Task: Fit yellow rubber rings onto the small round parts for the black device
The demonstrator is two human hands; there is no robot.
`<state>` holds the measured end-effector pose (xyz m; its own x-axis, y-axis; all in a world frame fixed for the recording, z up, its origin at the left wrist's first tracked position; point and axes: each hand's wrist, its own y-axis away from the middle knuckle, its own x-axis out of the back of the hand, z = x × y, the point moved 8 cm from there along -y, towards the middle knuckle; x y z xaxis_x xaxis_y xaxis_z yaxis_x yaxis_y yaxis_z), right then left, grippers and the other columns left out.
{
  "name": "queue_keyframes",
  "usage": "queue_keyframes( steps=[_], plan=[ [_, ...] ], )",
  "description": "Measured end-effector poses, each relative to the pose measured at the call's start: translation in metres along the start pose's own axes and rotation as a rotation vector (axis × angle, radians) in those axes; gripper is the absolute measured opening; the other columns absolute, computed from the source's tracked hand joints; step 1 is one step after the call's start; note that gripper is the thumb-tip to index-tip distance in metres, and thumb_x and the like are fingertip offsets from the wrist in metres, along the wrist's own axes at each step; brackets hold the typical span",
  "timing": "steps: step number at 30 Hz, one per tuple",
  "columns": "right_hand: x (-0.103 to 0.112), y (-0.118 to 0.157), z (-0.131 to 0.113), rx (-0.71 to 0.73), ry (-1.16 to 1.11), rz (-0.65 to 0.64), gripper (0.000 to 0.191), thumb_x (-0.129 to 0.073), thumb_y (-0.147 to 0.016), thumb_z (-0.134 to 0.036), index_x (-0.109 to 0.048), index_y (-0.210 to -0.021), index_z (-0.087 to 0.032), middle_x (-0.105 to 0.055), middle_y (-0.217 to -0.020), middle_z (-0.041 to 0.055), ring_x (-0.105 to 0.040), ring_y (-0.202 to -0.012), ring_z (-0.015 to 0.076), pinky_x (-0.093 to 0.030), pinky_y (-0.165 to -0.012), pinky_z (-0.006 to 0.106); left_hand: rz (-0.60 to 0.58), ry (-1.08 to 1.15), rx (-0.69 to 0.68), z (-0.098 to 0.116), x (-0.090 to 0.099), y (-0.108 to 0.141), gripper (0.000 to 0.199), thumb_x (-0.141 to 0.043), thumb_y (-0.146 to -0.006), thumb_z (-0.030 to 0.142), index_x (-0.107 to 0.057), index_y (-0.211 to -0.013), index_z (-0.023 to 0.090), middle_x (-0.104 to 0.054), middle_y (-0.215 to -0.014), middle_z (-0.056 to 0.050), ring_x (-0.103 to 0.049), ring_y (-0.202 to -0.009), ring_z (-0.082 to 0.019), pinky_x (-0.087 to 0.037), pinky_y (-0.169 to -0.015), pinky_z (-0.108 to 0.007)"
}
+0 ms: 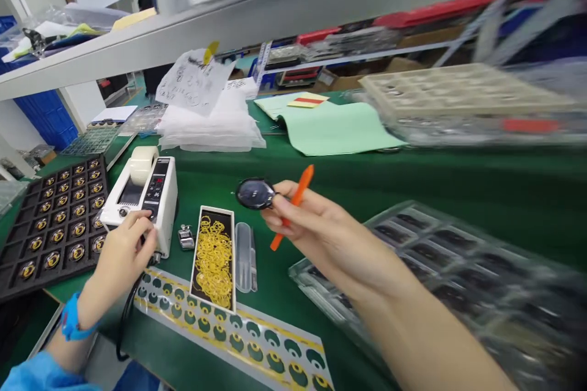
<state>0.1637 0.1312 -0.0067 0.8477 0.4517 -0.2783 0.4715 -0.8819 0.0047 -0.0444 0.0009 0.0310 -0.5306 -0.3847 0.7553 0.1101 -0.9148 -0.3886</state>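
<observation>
At the front of a white tape dispenser [166,208], my left hand [126,250] has its fingers curled against the machine. Whatever is between these fingers, if anything, is hidden. A roll of pale tape [143,162] sits on top of the dispenser. My right hand [316,217] is raised over the green bench, pinching a glossy black oval piece [255,193] by its edge. An orange plastic stick [303,186] is also held in that hand, slanting across between the fingers. Below and between the hands lies an open box [233,269] of yellow ring-shaped pieces [213,263].
A black compartment tray [16,250] with round yellow-and-metal parts lies left. A die-cut sticker sheet [279,372] lies in front. Clear trays of dark parts [413,250] stand right. A small metal item [186,237] and clear case [243,256] flank the box. A shelf [114,52] hangs overhead.
</observation>
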Motion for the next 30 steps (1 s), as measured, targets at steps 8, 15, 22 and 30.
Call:
queue_keyframes(
  steps=[8, 15, 22, 30],
  plan=[
    [-0.024, -0.002, -0.005, 0.047, -0.039, -0.304, 0.053, -0.080, -0.071, -0.060, -0.050, -0.081, -0.018, -0.043, -0.067, -0.0041, -0.035, -0.060, 0.0094, -0.025, -0.057, 0.023, -0.278, 0.518, -0.208, 0.073, -0.021, -0.042, 0.028, -0.049, -0.098, 0.026, -0.049, -0.070, 0.019, -0.045, -0.075, 0.000, -0.043, -0.068, -0.015, -0.033, -0.060, -0.027],
    [-0.037, 0.011, -0.007, 0.088, 0.033, -0.450, 0.045, -0.071, -0.083, -0.056, -0.048, -0.080, -0.017, -0.038, -0.074, -0.0029, -0.033, -0.066, 0.0100, -0.026, -0.061, 0.023, -0.284, 0.505, -0.221, 0.067, -0.045, -0.060, 0.028, -0.054, -0.096, 0.026, -0.056, -0.068, 0.019, -0.042, -0.071, 0.001, -0.039, -0.064, -0.014, -0.028, -0.056, -0.028],
    [-0.041, 0.016, -0.010, 0.104, 0.058, -0.491, 0.041, -0.065, -0.089, -0.053, -0.047, -0.078, -0.017, -0.036, -0.074, -0.0027, -0.031, -0.065, 0.0104, -0.026, -0.060, 0.024, -0.370, 0.428, -0.254, 0.066, -0.047, -0.053, 0.027, -0.051, -0.099, 0.025, -0.057, -0.073, 0.019, -0.043, -0.075, 0.001, -0.042, -0.068, -0.014, -0.030, -0.060, -0.028],
    [-0.039, 0.016, -0.011, 0.097, 0.073, -0.445, 0.042, -0.066, -0.087, -0.056, -0.050, -0.078, -0.018, -0.038, -0.073, -0.0024, -0.032, -0.064, 0.0105, -0.030, -0.060, 0.023, -0.344, 0.404, -0.275, 0.064, -0.050, -0.053, 0.024, -0.052, -0.099, 0.024, -0.059, -0.076, 0.020, -0.042, -0.076, 0.001, -0.039, -0.067, -0.014, -0.029, -0.059, -0.029]
  ],
)
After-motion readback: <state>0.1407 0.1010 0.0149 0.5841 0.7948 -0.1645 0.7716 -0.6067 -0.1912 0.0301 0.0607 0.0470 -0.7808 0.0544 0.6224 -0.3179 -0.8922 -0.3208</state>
